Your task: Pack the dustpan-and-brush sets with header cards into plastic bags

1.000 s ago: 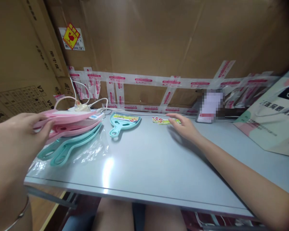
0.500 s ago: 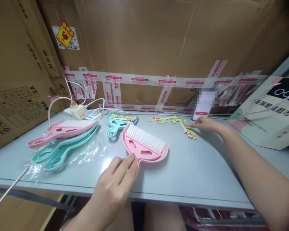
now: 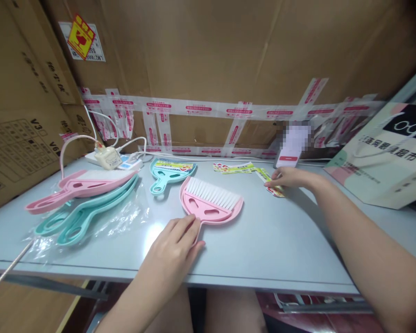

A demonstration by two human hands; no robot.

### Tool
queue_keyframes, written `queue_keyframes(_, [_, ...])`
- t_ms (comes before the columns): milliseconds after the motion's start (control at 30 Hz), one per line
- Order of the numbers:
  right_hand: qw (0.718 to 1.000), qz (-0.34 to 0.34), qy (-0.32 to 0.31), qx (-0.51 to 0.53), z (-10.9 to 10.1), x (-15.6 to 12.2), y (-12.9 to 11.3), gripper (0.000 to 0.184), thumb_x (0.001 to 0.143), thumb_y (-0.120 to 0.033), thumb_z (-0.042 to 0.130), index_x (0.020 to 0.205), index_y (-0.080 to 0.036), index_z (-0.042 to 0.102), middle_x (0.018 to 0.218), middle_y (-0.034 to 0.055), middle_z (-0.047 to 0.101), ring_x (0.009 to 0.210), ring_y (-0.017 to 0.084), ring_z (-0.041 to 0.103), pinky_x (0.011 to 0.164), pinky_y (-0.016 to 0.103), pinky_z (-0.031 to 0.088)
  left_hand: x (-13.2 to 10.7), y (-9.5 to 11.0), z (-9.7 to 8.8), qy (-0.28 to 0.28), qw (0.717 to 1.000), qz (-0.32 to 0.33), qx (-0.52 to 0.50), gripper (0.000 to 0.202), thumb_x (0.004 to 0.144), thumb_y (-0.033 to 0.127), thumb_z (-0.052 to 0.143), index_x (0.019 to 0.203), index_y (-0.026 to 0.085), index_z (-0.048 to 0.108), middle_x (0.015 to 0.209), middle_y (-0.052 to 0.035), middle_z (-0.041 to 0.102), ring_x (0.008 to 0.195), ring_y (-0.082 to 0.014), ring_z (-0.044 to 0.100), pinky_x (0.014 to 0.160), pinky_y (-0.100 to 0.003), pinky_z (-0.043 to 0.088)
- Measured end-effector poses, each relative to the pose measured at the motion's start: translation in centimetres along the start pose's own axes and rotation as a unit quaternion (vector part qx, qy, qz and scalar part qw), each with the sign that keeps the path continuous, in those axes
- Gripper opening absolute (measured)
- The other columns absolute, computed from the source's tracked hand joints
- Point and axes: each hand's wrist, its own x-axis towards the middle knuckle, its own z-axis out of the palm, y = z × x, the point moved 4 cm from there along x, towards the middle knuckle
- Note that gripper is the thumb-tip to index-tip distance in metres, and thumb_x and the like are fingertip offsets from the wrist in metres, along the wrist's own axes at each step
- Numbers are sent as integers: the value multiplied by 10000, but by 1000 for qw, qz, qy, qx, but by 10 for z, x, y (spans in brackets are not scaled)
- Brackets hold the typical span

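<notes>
- The step in hand appears to be taking up a printed strip point(image 3: 266, 176) on the right of the table point(image 3: 263, 249), with a pink dustpan-and-brush set point(image 3: 213, 210) held ready in front of the person.
- Left hand point(image 3: 171, 245): its grip is grasping the pink set's handle, fingers over the top. The set's white bristles face away from the person; whether its underside rests on the table is hard to tell.
- Right hand point(image 3: 291, 178): its fingertips are at the strip's right edge. Whether this grip already pinches the strip or only touches it, I cannot tell.
- More strips point(image 3: 234, 168) lie overlapped just left of that one, so the next move seems to call for lifting a single strip cleanly, perhaps by a raised edge, without dragging its neighbours.
- Meanwhile the left grip probably needs only light, steady pressure to keep the set from swivelling.
- Behind the pink set, a teal dustpan set point(image 3: 171, 175) has a similar strip across its far part; how it is fixed does not show.
- At the left, another pink set point(image 3: 79, 185) rests on teal ones point(image 3: 100, 210), over clear plastic point(image 3: 125, 222).
</notes>
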Motion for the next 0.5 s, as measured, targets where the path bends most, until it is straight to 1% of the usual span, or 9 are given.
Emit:
queue_keyframes(33, [1000,8,-1,-21,-1,-2,-3,323,584,-471,710,658,-167,629,668,60,628,646,204,583,548,281,421,-2,-1,-1,1,1000,-4,-16,279,872,149,485,1137,99,555,1089,-140,617,932,-222,577,760,-353,542])
queue_keyframes(100, [996,27,-47,-66,0,-7,-8,265,626,-425,680,703,-176,631,767,73,654,737,224,603,596,286,442,-6,-2,-2,8,999,-14,-38,291,867,133,487,1149,101,551,1105,-144,606,954,-219,568,778,-357,532])
queue_keyframes(167, [992,31,-74,-101,1,-11,-14,183,645,-351,657,709,-182,629,770,76,654,742,234,608,596,296,441,-9,-3,-3,11,999,-18,-48,300,862,136,503,1157,104,549,1114,-144,600,961,-218,561,785,-363,523])
queue_keyframes(233, [989,40,-81,-118,3,-15,-19,141,625,-273,654,722,-175,623,736,84,643,712,246,608,570,305,429,-12,-3,-3,8,999,-16,-51,309,859,139,513,1164,105,545,1116,-142,599,961,-216,557,786,-364,518])
queue_keyframes(300, [988,45,-76,-126,6,-17,-23,172,594,-204,657,755,-160,614,722,100,631,690,255,604,546,309,413,-13,-2,-4,9,999,-14,-51,316,859,134,511,1172,103,538,1119,-141,599,965,-215,555,789,-362,516])
queue_keyframes(400, [989,42,-58,-126,9,-18,-24,301,575,-120,634,872,-149,590,765,112,622,711,258,602,543,305,400,-12,-2,-4,11,998,-16,-53,312,860,126,501,1168,106,542,1118,-137,601,966,-210,558,788,-353,516])
queue_keyframes(500, [993,44,-35,-101,7,-18,-21,417,608,-121,612,1015,-152,526,809,106,614,740,258,602,551,301,407,-12,-3,-4,8,998,-21,-57,313,862,127,499,1171,107,541,1120,-136,601,969,-209,556,793,-351,515])
